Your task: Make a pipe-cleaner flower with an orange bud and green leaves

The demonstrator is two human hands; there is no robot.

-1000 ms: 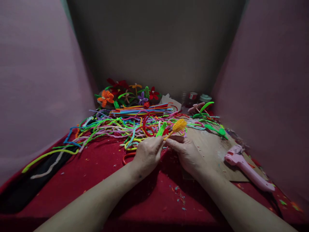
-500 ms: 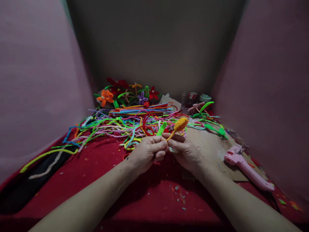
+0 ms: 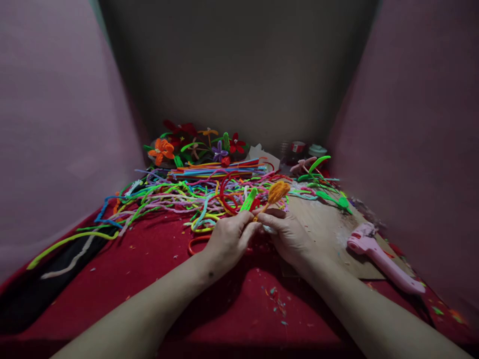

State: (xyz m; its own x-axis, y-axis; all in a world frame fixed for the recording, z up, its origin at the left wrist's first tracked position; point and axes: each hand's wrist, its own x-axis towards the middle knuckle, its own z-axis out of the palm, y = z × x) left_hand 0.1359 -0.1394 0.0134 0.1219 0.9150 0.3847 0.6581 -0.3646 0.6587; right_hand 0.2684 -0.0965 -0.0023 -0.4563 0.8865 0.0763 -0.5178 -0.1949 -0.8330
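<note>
Both hands meet over the middle of the table. My right hand is closed, its thumb and fingers pinching the stem of a yellow-orange pipe-cleaner flower bud, which tilts up to the right. At the lower end of that stem, my left hand is closed too; its fingertips are partly hidden behind the thumb and back of the hand. Just beyond the left fingers a bright green looped pipe-cleaner leaf sticks up. A red loop like a scissors handle shows beside the left wrist.
Loose pipe cleaners spread across the red cloth. Finished pipe-cleaner flowers stand at the back. To the right, a pink glue gun lies on a brown board near green leaves. A black strip lies left.
My left hand has rolled over, its back now more upward and its thumb stretched along the stem end. The bud has turned slightly and shifted a little left.
</note>
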